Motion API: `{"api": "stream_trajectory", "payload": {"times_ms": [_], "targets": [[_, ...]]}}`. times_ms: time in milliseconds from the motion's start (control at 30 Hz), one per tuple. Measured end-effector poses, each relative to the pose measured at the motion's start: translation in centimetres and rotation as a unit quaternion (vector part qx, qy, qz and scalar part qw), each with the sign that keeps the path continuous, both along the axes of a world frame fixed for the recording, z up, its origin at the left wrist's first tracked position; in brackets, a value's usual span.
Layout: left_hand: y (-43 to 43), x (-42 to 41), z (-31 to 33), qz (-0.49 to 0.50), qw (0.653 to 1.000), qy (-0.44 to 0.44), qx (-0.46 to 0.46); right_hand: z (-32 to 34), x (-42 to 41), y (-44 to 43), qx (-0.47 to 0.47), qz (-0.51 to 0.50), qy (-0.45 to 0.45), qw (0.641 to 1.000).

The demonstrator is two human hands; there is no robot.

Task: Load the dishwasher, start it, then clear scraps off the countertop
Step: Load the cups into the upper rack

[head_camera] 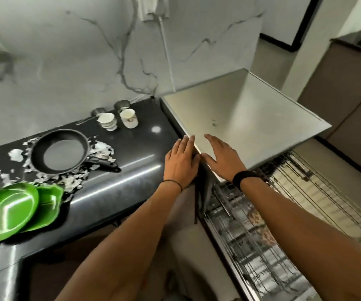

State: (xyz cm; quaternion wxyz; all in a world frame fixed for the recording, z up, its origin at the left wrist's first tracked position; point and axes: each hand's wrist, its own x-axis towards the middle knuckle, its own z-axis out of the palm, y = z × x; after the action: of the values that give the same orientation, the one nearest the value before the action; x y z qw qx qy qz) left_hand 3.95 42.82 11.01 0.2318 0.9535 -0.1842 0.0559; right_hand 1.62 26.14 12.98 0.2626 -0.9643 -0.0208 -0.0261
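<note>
The dishwasher (247, 118) stands right of the black countertop (131, 170), its steel top bare. A wire rack (262, 235) is pulled out below, and something patterned lies in it. My left hand (181, 161) lies flat with straight fingers at the dishwasher's left top edge. My right hand (223, 157) rests flat on the steel top beside it. On the counter sit a black frying pan (60, 153), two green plates (12, 209), two white cups (118, 119) and two small steel cups (122, 104). White scraps (73, 179) lie around the pan.
A marble-patterned wall (77, 61) backs the counter. A white cord (166, 51) hangs down it from a socket to behind the dishwasher. Brown cabinets (349, 94) stand at the right, with floor between them and the rack.
</note>
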Motion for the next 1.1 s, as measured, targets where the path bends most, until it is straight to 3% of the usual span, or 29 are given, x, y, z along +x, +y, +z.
{"api": "stream_trajectory", "payload": {"times_ms": [500, 1100], "targets": [[18.4, 9.5, 0.5, 0.132, 0.990, -0.034, 0.029, 0.5, 12.4, 16.1, -0.007, 0.116, -0.022, 0.993], [20.6, 22.4, -3.4, 0.198, 0.980, 0.018, 0.019, -2.1, 29.6, 21.0, -0.008, 0.160, 0.024, 0.987]]}}
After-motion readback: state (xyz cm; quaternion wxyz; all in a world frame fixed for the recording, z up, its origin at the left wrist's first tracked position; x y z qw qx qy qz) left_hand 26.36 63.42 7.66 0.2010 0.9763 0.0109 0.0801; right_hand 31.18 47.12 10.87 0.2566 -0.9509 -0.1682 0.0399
